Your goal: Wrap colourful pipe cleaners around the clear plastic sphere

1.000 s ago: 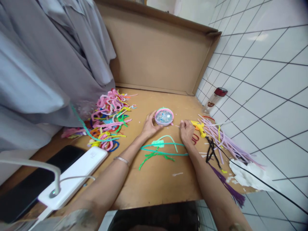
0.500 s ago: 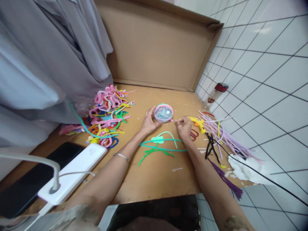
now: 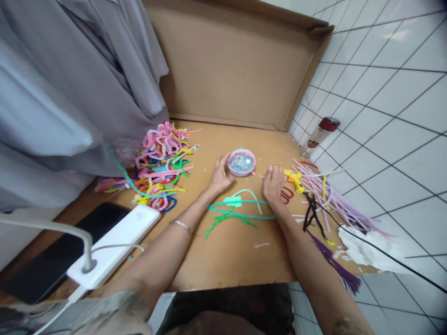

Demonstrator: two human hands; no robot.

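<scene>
A round, clear-domed piece with a pink rim (image 3: 241, 163) rests on the table, bluish and speckled inside. A small pink tab sticks out at its lower right. My left hand (image 3: 220, 177) curves around the piece's left side, fingers behind and thumb in front. To the right, my right hand (image 3: 274, 185) is closed, its fingertips mostly hidden. A thin pale strand (image 3: 259, 176) shows between the tab and that hand. Just beyond my right hand lies a yellow glue gun (image 3: 295, 180). Red-handled scissors (image 3: 287, 195) lie beside the wrist.
Green pipe cleaners (image 3: 228, 216) lie between my forearms. At left are a colourful pipe-cleaner heap (image 3: 162, 163), a white power bank (image 3: 118, 246) and a black phone (image 3: 63, 256). Lilac pipe cleaners (image 3: 340, 204), a bottle (image 3: 319, 137) and crumpled tissue (image 3: 366, 246) are at right.
My right hand has drawn a little to the right, away from the pink tab, and its fingers are curled more. My left hand stays at the domed piece. The view has shifted slightly.
</scene>
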